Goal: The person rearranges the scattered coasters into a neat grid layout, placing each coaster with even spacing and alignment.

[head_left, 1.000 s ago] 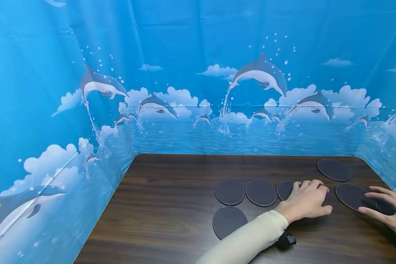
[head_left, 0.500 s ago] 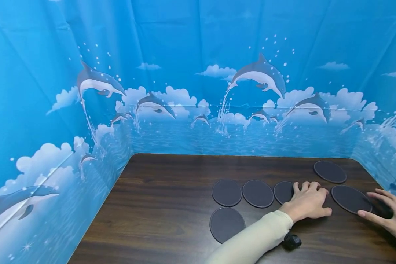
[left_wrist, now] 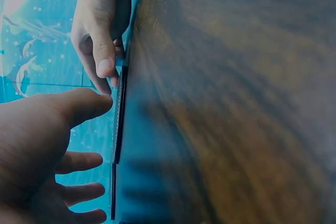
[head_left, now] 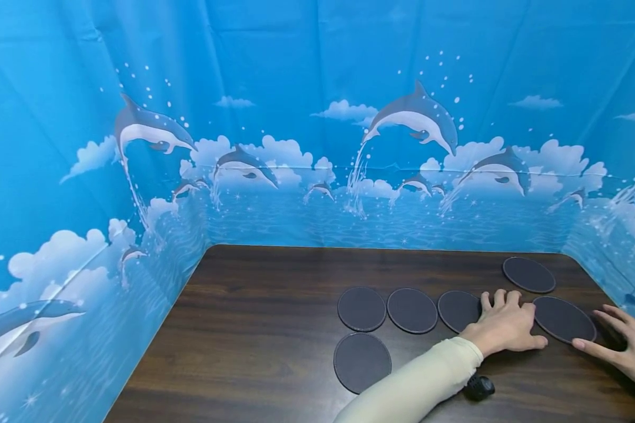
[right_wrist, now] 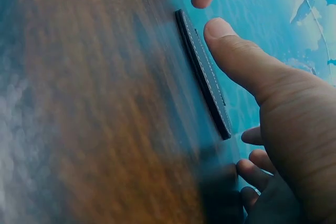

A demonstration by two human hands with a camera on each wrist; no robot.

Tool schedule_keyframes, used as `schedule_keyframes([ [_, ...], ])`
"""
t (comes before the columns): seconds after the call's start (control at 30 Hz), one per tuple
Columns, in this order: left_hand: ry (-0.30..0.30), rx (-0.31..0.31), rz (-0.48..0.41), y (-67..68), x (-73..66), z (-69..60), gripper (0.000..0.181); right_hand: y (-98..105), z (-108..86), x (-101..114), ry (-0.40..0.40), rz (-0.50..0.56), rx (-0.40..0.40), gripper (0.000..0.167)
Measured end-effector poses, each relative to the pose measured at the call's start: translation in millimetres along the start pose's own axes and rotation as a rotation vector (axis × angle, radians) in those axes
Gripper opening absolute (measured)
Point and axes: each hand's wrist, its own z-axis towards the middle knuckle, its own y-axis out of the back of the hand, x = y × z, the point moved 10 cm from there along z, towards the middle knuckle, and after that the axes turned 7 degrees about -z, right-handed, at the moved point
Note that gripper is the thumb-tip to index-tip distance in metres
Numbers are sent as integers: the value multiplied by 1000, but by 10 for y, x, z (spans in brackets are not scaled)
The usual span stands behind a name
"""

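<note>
Several dark round stitched-edge coasters lie flat on the wooden table. My left hand [head_left: 508,324], in a pale sleeve, hovers low with spread fingers between the third coaster [head_left: 459,311] of a row and the large right coaster [head_left: 565,319]. At that right coaster's far side, my right hand [head_left: 625,348] has its thumb by the rim and its fingers spread. The left wrist view has my left hand [left_wrist: 52,150] beside the coaster edge [left_wrist: 120,119], fingers apart. In the right wrist view, my right thumb stands just off the coaster [right_wrist: 202,72]; nothing is gripped.
Two coasters [head_left: 362,309] [head_left: 412,310] continue the row leftward, and one [head_left: 362,362] lies in front of them. Another [head_left: 529,274] rests near the back right. A black device [head_left: 479,388] is at my left wrist. Dolphin-printed blue curtain [head_left: 307,117] surrounds the table [head_left: 243,329].
My left hand has shifted slightly right, uncovering more of the row's third coaster. The right hand has drawn back from the large right coaster, which shows more fully.
</note>
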Motion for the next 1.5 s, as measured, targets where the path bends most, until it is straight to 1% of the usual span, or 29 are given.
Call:
schedule_keyframes([
  [0.1, 5, -9, 7, 15, -12, 22, 61, -3, 7, -30, -11, -8, 8, 104],
  [0.17, 10, -12, 10, 24, -3, 32, 64, -20, 13, -38, -8, -6, 28, 104],
  [0.33, 27, 6, 25, -2, 30, 41, 68, -57, 31, -32, 7, -2, 86, 103],
  [0.5, 36, 15, 71, -8, 33, 58, 70, -71, 58, -58, -10, -20, 128, 103],
  [0.63, 23, 14, 85, -34, 21, 47, 72, -89, 15, -53, -11, -8, 162, 101],
  [0.87, 6, -15, 75, -15, 34, 57, 65, -38, 38, 58, 34, 48, 155, 94],
  [1.07, -17, -11, 68, -29, -6, 113, 59, -9, 32, 48, 29, 60, 155, 95],
  [1.27, -16, -5, 57, -69, -19, 158, 58, -6, -8, 53, 59, 76, 144, 88],
  [1.4, -32, -1, 52, -57, -26, 168, 59, 10, -13, 58, 74, 71, 131, 84],
  [1.5, -44, -7, 43, -46, -30, 165, 55, 4, -15, 65, 81, 64, 135, 84],
])
